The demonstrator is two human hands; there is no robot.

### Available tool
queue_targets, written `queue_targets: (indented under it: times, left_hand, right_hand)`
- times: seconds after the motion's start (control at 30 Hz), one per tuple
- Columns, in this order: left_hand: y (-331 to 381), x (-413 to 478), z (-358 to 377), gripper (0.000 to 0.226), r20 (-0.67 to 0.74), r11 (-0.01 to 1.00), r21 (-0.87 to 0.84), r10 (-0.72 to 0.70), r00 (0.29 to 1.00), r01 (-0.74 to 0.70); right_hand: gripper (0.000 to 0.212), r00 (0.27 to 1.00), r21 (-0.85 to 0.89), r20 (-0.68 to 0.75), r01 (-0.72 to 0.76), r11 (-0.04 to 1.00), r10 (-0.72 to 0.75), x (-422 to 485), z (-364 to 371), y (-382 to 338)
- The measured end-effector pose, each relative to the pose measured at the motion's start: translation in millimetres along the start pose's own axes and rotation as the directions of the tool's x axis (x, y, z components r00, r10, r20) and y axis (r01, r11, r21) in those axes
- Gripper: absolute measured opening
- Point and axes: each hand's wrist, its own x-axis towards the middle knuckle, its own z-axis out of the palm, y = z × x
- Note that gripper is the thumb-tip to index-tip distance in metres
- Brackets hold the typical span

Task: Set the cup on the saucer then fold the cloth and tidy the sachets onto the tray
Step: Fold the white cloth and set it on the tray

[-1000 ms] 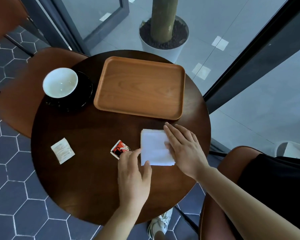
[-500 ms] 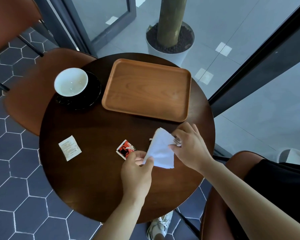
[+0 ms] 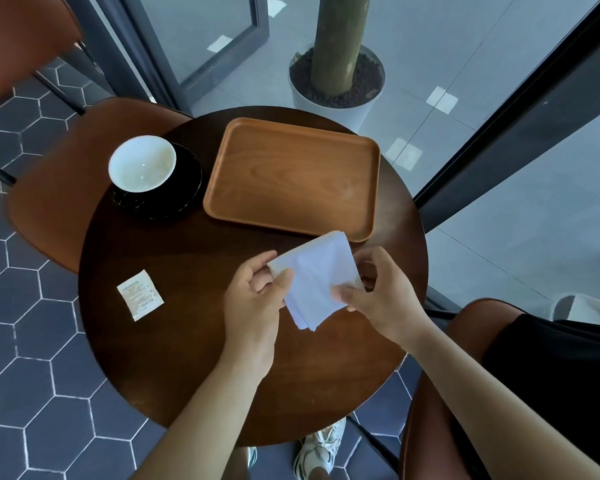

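Now: cloth lifted between both hands

Folded white cloth (image 3: 317,278) sits at frame centre, just below the tray (image 3: 291,178). Left hand (image 3: 253,299) pinches its left edge, right hand (image 3: 381,296) pinches its right edge (thumbs on top). Cup (image 3: 142,163) on saucer (image 3: 184,188), upper left; white sachet (image 3: 140,294) lies left.

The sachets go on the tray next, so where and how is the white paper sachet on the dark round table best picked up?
Pinch the white paper sachet at its near corner, coming from above on the left-hand side. It lies flat and thin, alone on the dark round table, so a fingertip grip on one edge suits.
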Motion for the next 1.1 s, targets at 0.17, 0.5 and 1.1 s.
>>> queue_targets:
  times: [0.17,0.5,1.1]
  left_hand:
    - [-10,-8,3,0.057,0.087,0.979,0.193,-0.087,0.992,0.069]
    - [-1,9,-9,0.051,0.102,0.973,0.226,0.012,0.995,-0.035]
    - [10,32,-34,0.052,0.055,0.894,0.437,0.081,0.995,-0.097]
  right_hand:
    - [0.04,0.994,0.293,-0.07,-0.055,0.954,0.079,-10,14,-1]
    - [0.024,0.992,0.343,0.018,-0.126,0.931,0.128,-1,11,-6]
    - [0.013,0.992,0.172,-0.053,-0.104,0.98,0.114,13,35,-21]
